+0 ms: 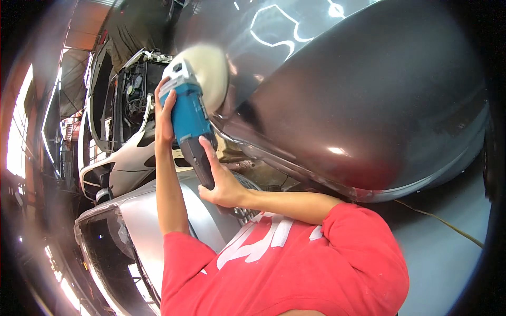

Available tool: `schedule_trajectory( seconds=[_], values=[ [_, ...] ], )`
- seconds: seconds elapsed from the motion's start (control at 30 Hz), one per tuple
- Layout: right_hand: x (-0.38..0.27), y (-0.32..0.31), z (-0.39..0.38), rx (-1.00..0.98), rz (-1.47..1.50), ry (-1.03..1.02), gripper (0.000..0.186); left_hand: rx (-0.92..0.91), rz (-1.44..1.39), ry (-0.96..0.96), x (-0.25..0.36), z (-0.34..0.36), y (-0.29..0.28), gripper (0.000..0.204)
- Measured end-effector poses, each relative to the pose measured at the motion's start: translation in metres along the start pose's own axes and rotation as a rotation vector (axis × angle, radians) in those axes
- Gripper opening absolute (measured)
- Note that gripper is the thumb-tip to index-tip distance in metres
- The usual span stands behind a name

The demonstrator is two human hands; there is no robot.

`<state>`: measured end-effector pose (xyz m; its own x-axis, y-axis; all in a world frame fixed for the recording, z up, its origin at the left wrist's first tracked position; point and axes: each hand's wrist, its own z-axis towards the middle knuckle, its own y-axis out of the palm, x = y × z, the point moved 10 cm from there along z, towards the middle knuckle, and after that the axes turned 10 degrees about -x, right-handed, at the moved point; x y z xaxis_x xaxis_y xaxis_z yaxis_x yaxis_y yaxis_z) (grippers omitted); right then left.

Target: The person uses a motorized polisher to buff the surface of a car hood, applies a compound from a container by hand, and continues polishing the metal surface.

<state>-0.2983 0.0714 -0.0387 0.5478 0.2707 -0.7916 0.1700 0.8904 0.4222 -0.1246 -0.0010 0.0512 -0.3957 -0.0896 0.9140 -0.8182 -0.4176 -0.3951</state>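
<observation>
Both my hands are wrapped round a blue and black car polisher point(191, 118). My left hand point(165, 112) grips it near its silver metal head, fingers curled over the side. Lower down, my right hand point(225, 185) closes on the black rear handle, its thumb side toward the blue body. A round cream polishing pad point(206, 73) at the tool's head looks smeared, and its edge meets the glossy dark car body point(337, 105). Whether the pad's whole face touches the paint is hidden.
Behind me at the lower left stands a silver car point(150, 210). A white car body point(124, 166) with its engine bay point(136, 87) exposed is at the left. A thin yellowish cord point(443, 218) runs over the grey floor point(443, 258) at the right.
</observation>
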Motion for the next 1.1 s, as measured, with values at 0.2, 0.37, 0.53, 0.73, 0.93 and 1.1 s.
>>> schedule_trajectory(
  seconds=[0.2, 0.37, 0.53, 0.73, 0.93, 1.1],
  values=[
    [-0.078, -0.051, -0.003, 0.193, -0.034, -0.138, 0.115, -0.184, 0.152, 0.162, 0.08, 0.073, 0.08, 0.055],
    [-0.128, -0.091, -0.002, 0.26, -0.019, -0.21, 0.115, -0.255, 0.084, 0.183, 0.125, 0.102, 0.143, 0.053],
    [-0.123, -0.09, -0.007, 0.244, -0.105, -0.132, 0.111, -0.205, -0.044, 0.106, 0.103, 0.093, 0.129, 0.054],
    [-0.067, -0.042, -0.006, 0.052, -0.04, 0.072, 0.11, -0.012, -0.111, -0.018, 0.012, 0.036, 0.028, 0.057],
    [-0.021, -0.01, 0.002, -0.142, -0.018, 0.27, 0.115, 0.108, -0.258, -0.125, -0.065, -0.024, -0.036, 0.058],
    [-0.029, -0.017, 0.016, -0.162, -0.098, 0.275, 0.112, 0.092, -0.386, -0.166, -0.077, -0.023, -0.043, 0.062]
  ],
)
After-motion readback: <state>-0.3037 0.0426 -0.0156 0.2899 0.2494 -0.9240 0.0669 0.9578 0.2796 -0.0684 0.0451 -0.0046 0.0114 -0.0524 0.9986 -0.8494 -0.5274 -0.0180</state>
